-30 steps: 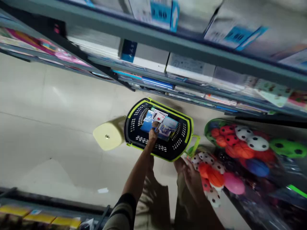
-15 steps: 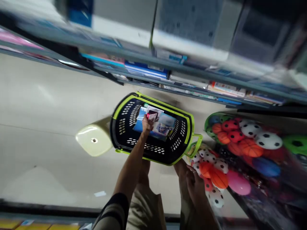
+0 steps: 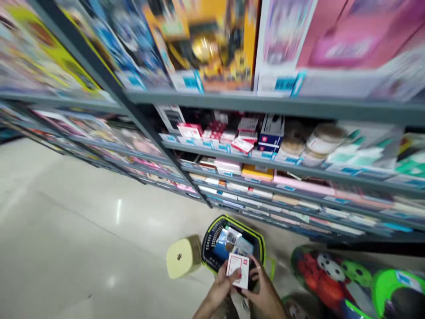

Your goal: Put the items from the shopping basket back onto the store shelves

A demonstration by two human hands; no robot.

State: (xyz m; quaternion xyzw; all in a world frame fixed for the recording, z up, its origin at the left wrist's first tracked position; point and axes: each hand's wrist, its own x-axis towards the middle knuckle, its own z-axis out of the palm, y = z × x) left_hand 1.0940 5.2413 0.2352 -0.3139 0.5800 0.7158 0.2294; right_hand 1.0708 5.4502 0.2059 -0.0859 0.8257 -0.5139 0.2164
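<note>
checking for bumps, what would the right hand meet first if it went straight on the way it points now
The white box, held between the right hand and left hand; beyond it, probably the packets in the basket, though depth is hard to judge.

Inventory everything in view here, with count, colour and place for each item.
white box: 1, white with red print, between both hands
basket: 1, black with lime rim, on the floor
flat packs: count unclear, blue and white, inside the basket
stool or bin: 1, pale yellow, left of the basket
bagged balls: several, red, white and green, lower right
shelving: 1 long run, grey, across the top
shelf goods: many, mixed colours, too blurred to count
floor: 1, pale, lower left
left hand: 1, at the box's left
right hand: 1, at its right
</note>
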